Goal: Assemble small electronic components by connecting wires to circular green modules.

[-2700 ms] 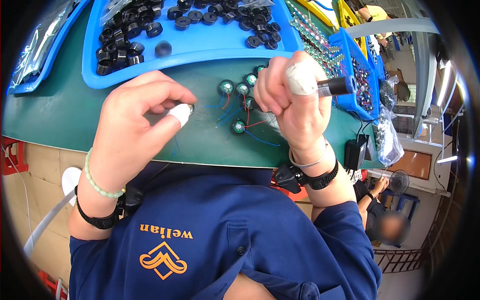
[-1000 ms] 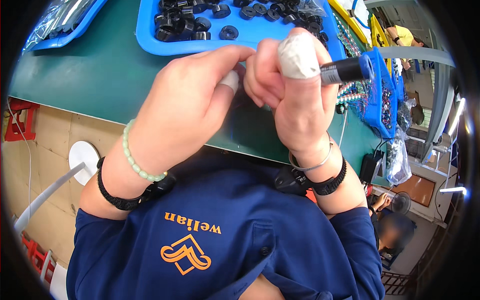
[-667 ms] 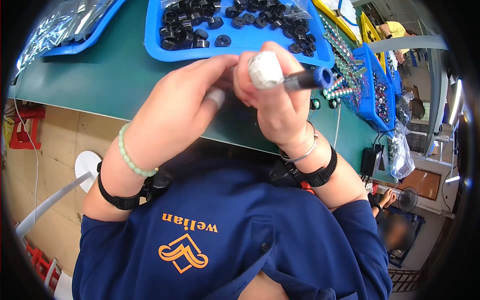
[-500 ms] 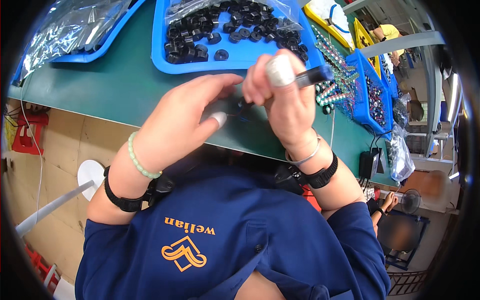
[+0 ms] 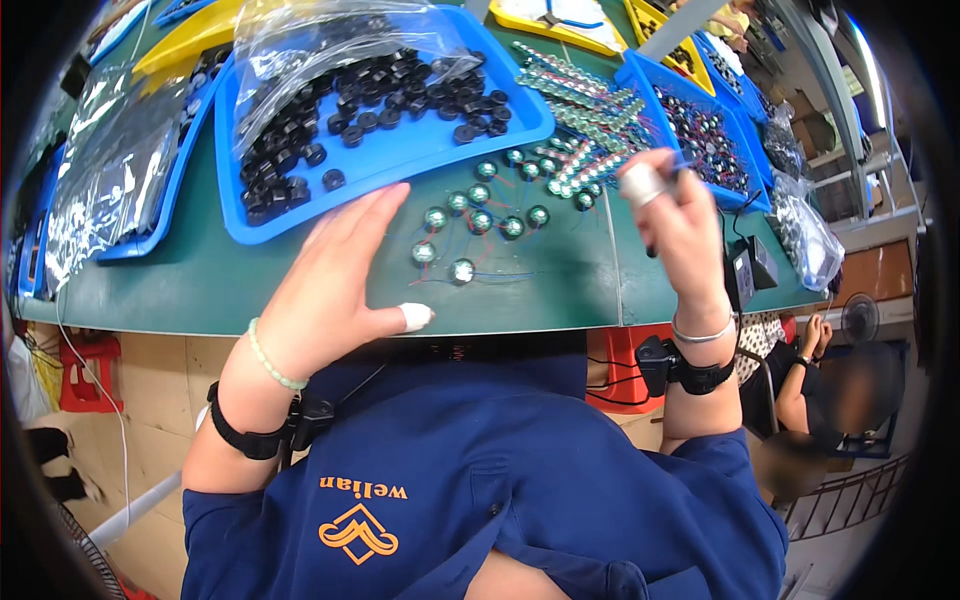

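The left hand lies flat and open on the green tabletop, its grip holding nothing. The right hand has its grip closed on a dark tool. The small round silver parts with thin wires lie between the hands. This looks like the picking step; next, the left hand needs to pinch 1 part.

Left hand and right hand now apart

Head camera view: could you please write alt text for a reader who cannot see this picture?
A person's open left hand reaches over a green table toward small round silver parts with thin wires, while the raised right hand, one finger taped, pinches something small and dark. Behind them, a blue tray holds black rings.
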The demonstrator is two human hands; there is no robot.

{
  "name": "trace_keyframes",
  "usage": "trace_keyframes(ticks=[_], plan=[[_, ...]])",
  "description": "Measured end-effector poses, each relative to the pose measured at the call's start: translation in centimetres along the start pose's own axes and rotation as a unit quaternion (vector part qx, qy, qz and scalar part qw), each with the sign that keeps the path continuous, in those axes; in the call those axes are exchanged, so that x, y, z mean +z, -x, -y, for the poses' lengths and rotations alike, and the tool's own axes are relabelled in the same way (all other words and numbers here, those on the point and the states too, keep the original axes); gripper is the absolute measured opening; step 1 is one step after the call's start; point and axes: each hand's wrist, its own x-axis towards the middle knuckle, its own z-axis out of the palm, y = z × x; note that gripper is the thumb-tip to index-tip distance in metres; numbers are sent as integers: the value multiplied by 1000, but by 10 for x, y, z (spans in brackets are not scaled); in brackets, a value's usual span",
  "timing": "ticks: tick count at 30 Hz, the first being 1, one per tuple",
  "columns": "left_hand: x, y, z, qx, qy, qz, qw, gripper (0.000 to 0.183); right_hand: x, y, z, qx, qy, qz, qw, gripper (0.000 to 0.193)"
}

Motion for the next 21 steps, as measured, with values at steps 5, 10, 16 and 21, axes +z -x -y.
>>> trace_keyframes(ticks=[5, 10, 16, 21], plan=[[23, -32, -13, 27, 45, 18, 998, 107, -8, 13, -15, -39, 193, 74, 978, 42], [42, -63, -33, 54, 85, 11, 995, 103, -7, 5, -34, -101, 211, 80, 969, 46], [59, -90, -52, 85, -112, -48, 989, 86, -4, -1, -45, -135, 206, 110, 963, 46], [71, -106, -55, 97, -76, -47, 991, 55, 0, -5, -59, -180, 196, 92, 960, 26]])
